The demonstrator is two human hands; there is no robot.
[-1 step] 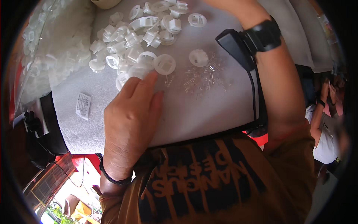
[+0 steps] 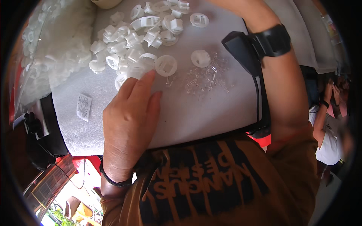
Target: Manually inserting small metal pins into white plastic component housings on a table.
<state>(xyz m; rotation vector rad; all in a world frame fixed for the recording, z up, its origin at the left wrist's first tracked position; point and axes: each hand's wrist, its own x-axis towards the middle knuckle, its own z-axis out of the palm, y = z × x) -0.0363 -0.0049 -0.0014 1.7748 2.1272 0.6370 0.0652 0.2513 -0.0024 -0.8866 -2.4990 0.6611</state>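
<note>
My left hand (image 2: 130, 109) reaches over the near edge of a heap of white plastic parts (image 2: 135, 52). Its thumb stands apart from the index finger, whose tip is close to a round white part (image 2: 166, 65). The other fingertips are partly hidden, and I see nothing held in this hand. My right hand (image 2: 249, 11) runs out past the top edge, so its fingers cannot be seen. Small clear pin-like pieces (image 2: 203, 81) lie scattered in the middle, beside another round white part (image 2: 200, 58).
A large clear bag of similar parts (image 2: 60, 56) bulges at the left. A printed paper slip (image 2: 83, 107) lies on the grey table cover (image 2: 188, 120). A black device with a cable (image 2: 241, 49) is strapped to my right wrist. Another person (image 2: 327, 132) is at the far right.
My left hand has shifted slightly left and toward me. The right forearm and wrist device have moved a little to the right. The heap looks almost the same.
</note>
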